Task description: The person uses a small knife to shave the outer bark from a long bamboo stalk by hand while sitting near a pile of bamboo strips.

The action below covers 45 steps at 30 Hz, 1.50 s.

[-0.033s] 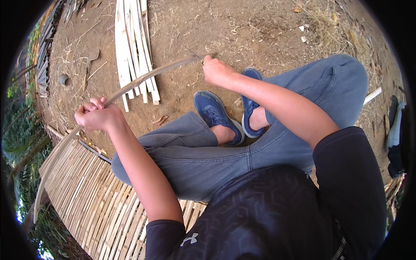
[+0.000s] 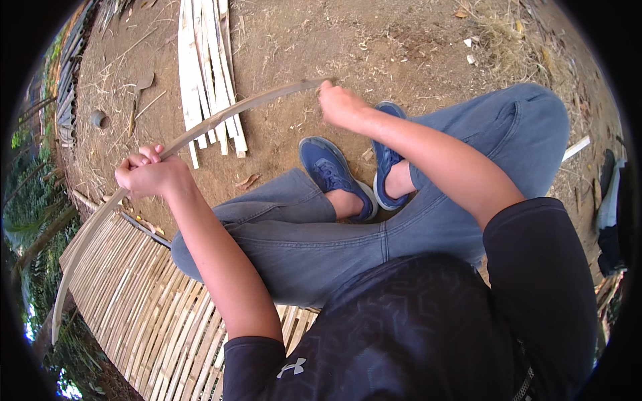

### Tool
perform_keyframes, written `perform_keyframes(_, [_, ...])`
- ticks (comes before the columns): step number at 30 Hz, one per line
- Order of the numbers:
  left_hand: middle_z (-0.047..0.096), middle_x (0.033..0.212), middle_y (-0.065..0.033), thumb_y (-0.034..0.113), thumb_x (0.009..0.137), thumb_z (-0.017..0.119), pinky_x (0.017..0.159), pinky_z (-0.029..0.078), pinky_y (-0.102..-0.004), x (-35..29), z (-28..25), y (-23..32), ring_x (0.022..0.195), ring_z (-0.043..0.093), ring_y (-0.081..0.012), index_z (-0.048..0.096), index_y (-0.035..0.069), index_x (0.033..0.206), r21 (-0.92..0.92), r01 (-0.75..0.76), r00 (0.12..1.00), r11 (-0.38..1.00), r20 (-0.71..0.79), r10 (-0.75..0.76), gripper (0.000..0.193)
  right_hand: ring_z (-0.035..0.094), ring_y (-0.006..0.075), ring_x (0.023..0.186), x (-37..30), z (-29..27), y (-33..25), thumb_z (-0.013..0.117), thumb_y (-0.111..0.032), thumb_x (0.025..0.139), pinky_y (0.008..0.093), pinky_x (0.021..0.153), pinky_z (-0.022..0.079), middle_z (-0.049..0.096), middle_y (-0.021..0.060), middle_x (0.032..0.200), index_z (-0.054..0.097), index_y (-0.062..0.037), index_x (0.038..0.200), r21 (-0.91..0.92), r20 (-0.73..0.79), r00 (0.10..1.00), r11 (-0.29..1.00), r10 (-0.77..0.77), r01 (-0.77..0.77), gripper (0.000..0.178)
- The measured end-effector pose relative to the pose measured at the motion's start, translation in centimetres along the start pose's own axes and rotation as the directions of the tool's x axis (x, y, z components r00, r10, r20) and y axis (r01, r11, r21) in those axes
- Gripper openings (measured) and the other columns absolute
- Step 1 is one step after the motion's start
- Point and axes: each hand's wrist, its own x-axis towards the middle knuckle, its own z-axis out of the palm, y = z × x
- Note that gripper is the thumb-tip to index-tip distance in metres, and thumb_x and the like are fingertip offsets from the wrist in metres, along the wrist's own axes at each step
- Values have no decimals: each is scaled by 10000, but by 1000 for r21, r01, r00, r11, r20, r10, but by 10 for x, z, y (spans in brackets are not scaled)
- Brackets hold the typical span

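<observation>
Pale brown, wood-like strip (image 2: 235,109) arcs from lower left to upper centre of frame. Left hand (image 2: 155,176), middle left, wrapped round it; right hand (image 2: 342,107), upper centre, fingers curled by its far end, hold unclear. Probably light, springy, edges perhaps splintery; best gripped mid-length, across the flat.

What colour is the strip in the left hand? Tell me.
The strip is light greyish brown; it shows best in the head view.
</observation>
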Motion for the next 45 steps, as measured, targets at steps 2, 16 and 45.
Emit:
perform_keyframes(2, [259, 490, 25, 170, 870, 354, 420, 318, -267, 0, 4, -1, 390, 268, -114, 229, 173, 608, 7, -6, 1000, 1000, 4, 6, 290, 670, 374, 1037, 17, -2, 37, 487, -37, 889, 436, 868, 551, 667, 298, 1069, 512, 111, 1203, -43, 43, 994, 994, 103, -101, 348])
perform_keyframes(16, [256, 422, 23, 243, 845, 373, 370, 294, -267, -1, -9, 2, 342, 265, -107, 260, 181, 515, -68, 0, 975, 998, 221, 15, 354, 651, 344, 1089, 18, -11, 45, 551, -63, 868, 433, 934, 524, 644, 243, 1188, 587, 64, 1196, -187, 142, 984, 979, 110, -82, 354])
perform_keyframes(45, [260, 487, 6, 173, 854, 362, 394, 272, -288, -5, 0, 3, 384, 257, -126, 232, 156, 623, -66, 3, 1000, 998, 1, -3, 265, 623, 395, 1125, 47, 35, 61, 581, -108, 856, 445, 948, 512, 630, 299, 1169, 513, 87, 1192, 63, 24, 988, 986, 150, -151, 395])
